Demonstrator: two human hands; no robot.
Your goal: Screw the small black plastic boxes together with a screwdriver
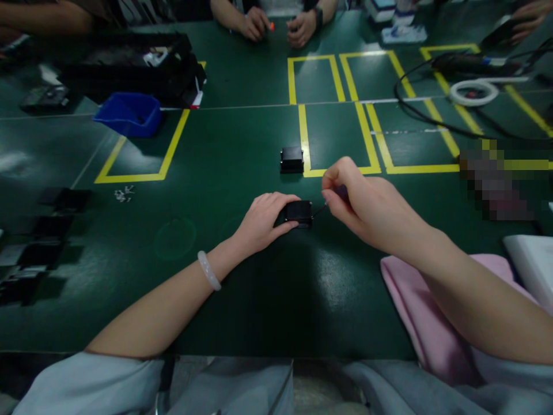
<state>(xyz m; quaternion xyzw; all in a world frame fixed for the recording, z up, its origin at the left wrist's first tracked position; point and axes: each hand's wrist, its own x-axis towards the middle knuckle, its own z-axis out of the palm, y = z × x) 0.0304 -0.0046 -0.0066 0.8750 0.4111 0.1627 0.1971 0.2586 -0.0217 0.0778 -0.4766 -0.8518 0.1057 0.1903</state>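
Observation:
My left hand, with a pale bracelet on its wrist, grips a small black box between thumb and fingers on the green table. Small bright screws show at the box's corners. Closed around a screwdriver, my right hand is just right of that box. The thin dark shaft of the screwdriver reaches down and left to the box's right side; its handle is mostly hidden in my fingers. A second black box with screws at its sides sits just beyond.
Loose screws lie left, below a blue bin. Several black parts line the left side. A pink cloth is under my right forearm. Cables and a white ring lie far right. Across the table, a co-worker's hands show.

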